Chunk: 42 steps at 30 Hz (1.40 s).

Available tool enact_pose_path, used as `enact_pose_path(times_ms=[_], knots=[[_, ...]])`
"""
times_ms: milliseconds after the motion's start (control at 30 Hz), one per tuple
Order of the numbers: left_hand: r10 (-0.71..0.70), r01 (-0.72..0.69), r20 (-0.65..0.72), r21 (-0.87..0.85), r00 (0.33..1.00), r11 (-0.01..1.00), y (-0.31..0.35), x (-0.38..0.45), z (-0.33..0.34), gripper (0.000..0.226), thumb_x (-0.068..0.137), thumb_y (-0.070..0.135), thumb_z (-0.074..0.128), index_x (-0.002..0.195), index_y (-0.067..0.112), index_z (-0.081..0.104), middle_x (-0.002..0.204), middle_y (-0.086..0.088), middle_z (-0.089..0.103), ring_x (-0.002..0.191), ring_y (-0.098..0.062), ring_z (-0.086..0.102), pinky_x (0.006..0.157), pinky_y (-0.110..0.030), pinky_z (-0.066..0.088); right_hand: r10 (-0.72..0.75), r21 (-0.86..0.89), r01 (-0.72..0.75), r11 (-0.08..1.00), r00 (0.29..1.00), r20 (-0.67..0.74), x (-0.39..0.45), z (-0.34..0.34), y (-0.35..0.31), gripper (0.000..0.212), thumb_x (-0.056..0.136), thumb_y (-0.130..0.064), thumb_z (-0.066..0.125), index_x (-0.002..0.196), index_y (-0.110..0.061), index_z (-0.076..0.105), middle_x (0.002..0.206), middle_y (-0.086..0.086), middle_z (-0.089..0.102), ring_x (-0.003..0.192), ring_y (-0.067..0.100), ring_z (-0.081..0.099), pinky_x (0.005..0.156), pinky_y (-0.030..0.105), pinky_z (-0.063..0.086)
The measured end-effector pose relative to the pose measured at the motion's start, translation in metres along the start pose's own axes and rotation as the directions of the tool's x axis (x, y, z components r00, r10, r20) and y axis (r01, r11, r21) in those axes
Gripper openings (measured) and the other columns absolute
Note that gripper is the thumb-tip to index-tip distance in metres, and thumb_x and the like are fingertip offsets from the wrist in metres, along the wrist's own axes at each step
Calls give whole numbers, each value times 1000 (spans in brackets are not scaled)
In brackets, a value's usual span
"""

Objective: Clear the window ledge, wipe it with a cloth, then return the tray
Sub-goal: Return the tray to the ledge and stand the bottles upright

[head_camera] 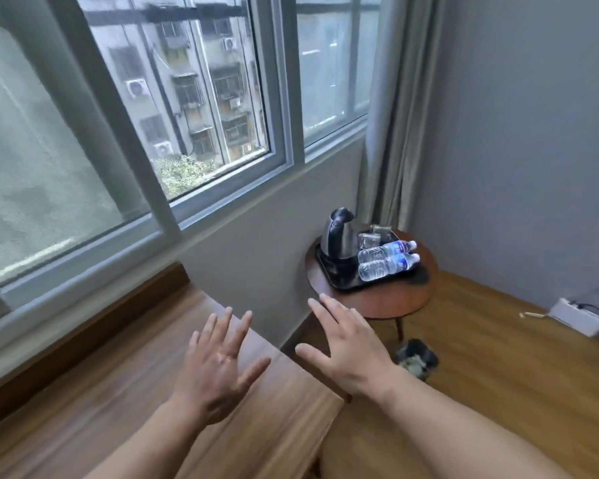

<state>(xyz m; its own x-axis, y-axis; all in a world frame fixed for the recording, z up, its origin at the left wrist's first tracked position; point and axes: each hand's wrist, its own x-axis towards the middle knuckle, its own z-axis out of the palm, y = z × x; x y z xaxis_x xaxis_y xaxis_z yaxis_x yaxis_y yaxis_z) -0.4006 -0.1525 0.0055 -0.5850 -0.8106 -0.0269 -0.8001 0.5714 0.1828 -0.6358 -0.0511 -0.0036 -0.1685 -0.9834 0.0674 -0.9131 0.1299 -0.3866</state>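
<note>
Your left hand (218, 368) hovers over the wooden window ledge (118, 385), fingers spread and straight, holding nothing. Your right hand (348, 344), fingers straight and close together, reaches toward a round side table (388, 299). There the black tray (339, 276) holds a kettle (338, 236), two water bottles (386, 261) and glasses (370, 239).

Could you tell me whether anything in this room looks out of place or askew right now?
Two clear plastic water bottles lie on their sides on the black tray beside the upright steel kettle, on the round wooden side table. A small pale stick-like scrap lies loose on the floor. Both hands, left and right, are empty.
</note>
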Motion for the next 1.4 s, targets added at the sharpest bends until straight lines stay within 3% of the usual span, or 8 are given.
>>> enact_pose_path(times_ms=[467, 733, 900, 1033, 1100, 1167, 1233, 1400], knots=[[200, -198, 34, -37, 979, 979, 115, 259, 47, 95, 78, 91, -4, 159, 42, -6, 171, -1, -4, 157, -25, -5, 126, -47, 6, 225, -43, -226, 973, 974, -33, 131, -59, 199, 83, 92, -78, 31, 160, -33, 16, 167, -6, 16, 153, 12, 14, 124, 35, 13], [27, -13, 103, -132, 994, 991, 147, 362, 100, 108, 74, 93, -1, 162, 31, 5, 169, -6, 13, 155, -22, 12, 126, -36, 13, 245, 13, -246, 969, 967, 70, 222, -59, 323, 79, 94, -73, 38, 159, -29, 23, 163, -8, 28, 149, 11, 24, 119, 33, 23], [-281, 353, 232, -383, 931, 853, 148, 412, 157, 114, 73, 93, 14, 162, 22, 14, 166, -1, 24, 151, -19, 21, 122, -38, 24, 401, 44, -414, 909, 900, 172, 272, -36, 435, 93, 83, -87, 28, 151, -24, 39, 148, -2, 48, 134, 20, 45, 107, 37, 39], [-379, 498, 329, -471, 865, 728, 144, 453, 201, 115, 68, 97, 23, 158, 24, 28, 159, -4, 38, 147, -21, 30, 116, -37, 31, 488, 41, -503, 863, 852, 188, 311, -12, 516, 94, 80, -84, 23, 148, -22, 43, 146, 2, 51, 133, 25, 47, 106, 39, 42], [-386, 514, 341, -538, 857, 668, 149, 472, 217, 88, 74, 92, 39, 135, 30, 53, 129, 10, 61, 127, -19, 51, 96, -28, 42, 494, -1, -505, 863, 844, 208, 332, 0, 547, 88, 85, -79, 26, 149, -20, 42, 148, 4, 50, 135, 26, 46, 107, 40, 41], [-382, 495, 317, -613, 868, 615, 155, 485, 229, 60, 76, 82, 57, 114, 36, 60, 95, 26, 67, 100, 0, 60, 80, -14, 43, 494, -47, -497, 866, 839, 227, 352, 13, 572, 84, 89, -77, 27, 149, -20, 43, 147, 6, 52, 133, 27, 48, 106, 41, 42], [-331, 440, 294, -675, 897, 593, 155, 494, 243, 57, 78, 71, 68, 125, 39, 60, 108, 31, 69, 107, 8, 60, 91, -14, 44, 492, -66, -493, 867, 832, 257, 369, 25, 589, 84, 90, -76, 26, 149, -19, 43, 144, 7, 54, 131, 27, 50, 105, 41, 42], [-336, 352, 193, -780, 922, 518, 161, 502, 268, 73, 73, 62, 76, 137, 34, 54, 129, 19, 66, 123, -2, 60, 107, -38, 46, 428, 23, -461, 887, 841, 332, 389, 49, 598, 104, 74, -92, 17, 147, -24, 48, 127, 0, 62, 120, 21, 56, 98, 37, 43]])
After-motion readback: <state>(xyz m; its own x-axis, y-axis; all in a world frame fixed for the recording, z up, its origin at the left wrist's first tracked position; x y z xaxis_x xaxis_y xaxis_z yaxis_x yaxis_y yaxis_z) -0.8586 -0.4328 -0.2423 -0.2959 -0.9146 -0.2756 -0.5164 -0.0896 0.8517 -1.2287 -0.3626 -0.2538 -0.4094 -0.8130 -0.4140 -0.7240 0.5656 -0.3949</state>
